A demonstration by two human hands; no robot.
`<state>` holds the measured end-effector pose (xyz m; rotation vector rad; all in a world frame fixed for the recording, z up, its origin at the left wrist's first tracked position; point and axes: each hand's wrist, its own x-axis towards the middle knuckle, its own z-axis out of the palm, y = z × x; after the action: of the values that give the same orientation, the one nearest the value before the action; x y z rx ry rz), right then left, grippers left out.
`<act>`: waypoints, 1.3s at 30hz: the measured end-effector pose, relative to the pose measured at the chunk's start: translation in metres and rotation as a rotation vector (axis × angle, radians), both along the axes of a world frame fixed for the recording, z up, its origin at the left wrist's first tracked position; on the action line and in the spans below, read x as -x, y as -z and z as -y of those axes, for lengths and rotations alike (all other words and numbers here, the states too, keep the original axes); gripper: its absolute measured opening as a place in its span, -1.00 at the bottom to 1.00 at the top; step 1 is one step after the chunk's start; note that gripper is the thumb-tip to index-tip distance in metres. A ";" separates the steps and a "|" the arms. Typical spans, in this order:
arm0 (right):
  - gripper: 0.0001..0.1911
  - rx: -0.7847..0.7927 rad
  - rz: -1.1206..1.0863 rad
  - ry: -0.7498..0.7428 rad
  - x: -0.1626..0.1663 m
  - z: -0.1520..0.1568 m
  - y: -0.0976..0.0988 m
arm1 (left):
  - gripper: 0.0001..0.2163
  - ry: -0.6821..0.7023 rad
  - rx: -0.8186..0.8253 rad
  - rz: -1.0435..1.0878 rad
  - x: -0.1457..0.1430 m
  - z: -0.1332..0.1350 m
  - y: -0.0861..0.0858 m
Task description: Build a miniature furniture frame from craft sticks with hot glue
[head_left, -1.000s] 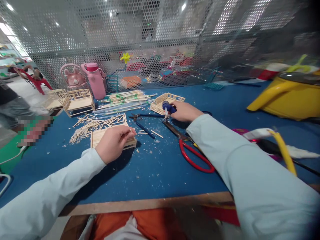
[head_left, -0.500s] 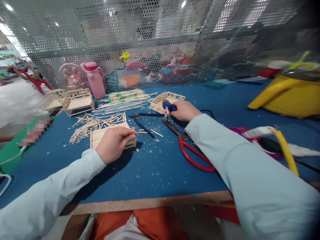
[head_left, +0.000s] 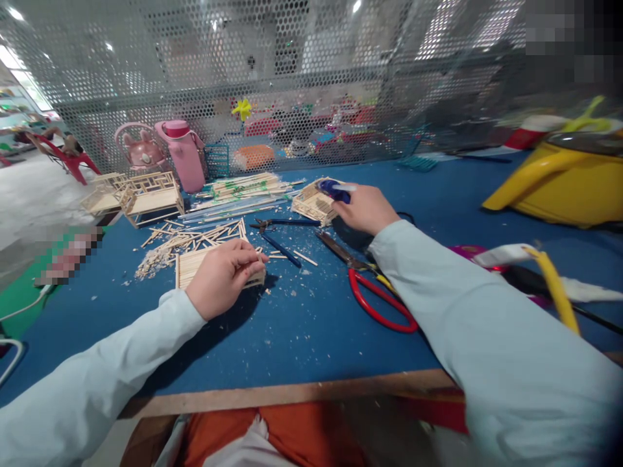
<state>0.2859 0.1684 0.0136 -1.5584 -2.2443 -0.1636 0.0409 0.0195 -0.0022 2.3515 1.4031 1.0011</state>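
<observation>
My left hand [head_left: 224, 275] is closed over the near right corner of a miniature wooden stick bench [head_left: 189, 266], its thumb and fingertips pinched at a thin stick or post there. The hand hides much of the bench. Farther right, my right hand [head_left: 368, 209] is wrapped round a small blue bottle with a white nozzle [head_left: 333, 190]. That bottle is over a second stick frame [head_left: 311, 200], which lies on the blue table; whether they touch I cannot tell. Blue-handled pliers [head_left: 282, 248] lie open between the hands. Red-handled scissors [head_left: 379, 305] are below my right forearm.
Loose cut sticks [head_left: 180, 246] and crumbs lie behind the left hand. Long stick bundles [head_left: 248, 188] are farther back. Two stick benches [head_left: 153, 198], a pink bottle [head_left: 186, 155] and a mesh screen [head_left: 302, 58] stand behind. A yellow container [head_left: 559, 181] is at right.
My right hand has moved slightly up and to the right, tipping the blue bottle so its white nozzle turns from downward to sideways. My left hand stays at the bench corner.
</observation>
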 end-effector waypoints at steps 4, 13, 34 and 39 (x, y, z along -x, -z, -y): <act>-0.67 0.063 -0.272 -0.132 -0.003 0.031 -0.017 | -0.85 -0.004 -0.011 -0.010 0.001 0.000 0.000; -0.59 0.651 -0.486 -0.648 -0.010 0.083 -0.016 | -0.84 -0.001 -0.060 -0.034 0.001 0.001 -0.001; -0.59 0.741 -0.567 -0.691 0.002 0.082 -0.001 | -0.84 -0.020 -0.029 -0.055 0.003 0.002 -0.002; -0.60 0.752 -0.555 -0.688 0.005 0.084 -0.001 | -0.84 -0.020 -0.019 -0.058 0.002 0.001 -0.003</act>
<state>0.2813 0.0847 0.0143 -0.8164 -2.2965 1.2522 0.0385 0.0180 0.0003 2.4033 1.4464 0.9632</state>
